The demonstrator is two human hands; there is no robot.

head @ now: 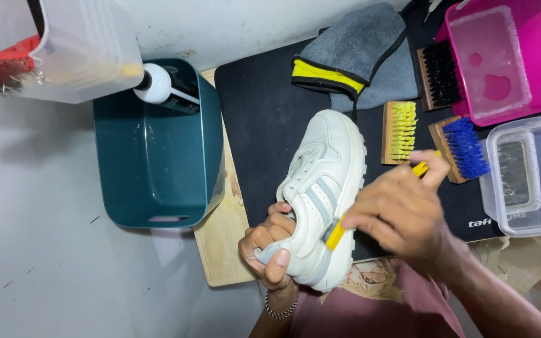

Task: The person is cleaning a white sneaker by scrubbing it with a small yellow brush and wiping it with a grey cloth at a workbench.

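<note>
A white sneaker (324, 181) with grey stripes lies on its side over a black mat (264, 112). My left hand (269, 249) grips its heel end, fingers tucked into the opening. My right hand (402, 209) holds a small yellow-handled brush (336, 235), its head pressed against the shoe's side near the sole; the handle's other end sticks out past my thumb.
A teal tub (158, 156) of water stands left of a wooden board (223, 238), with a white bottle (161, 87) resting on its rim. Yellow-bristle (400, 131), blue-bristle (461, 149) and black-bristle (439, 75) brushes, a grey cloth (358, 53), a pink tub (502, 59) and a clear container (527, 175) lie around.
</note>
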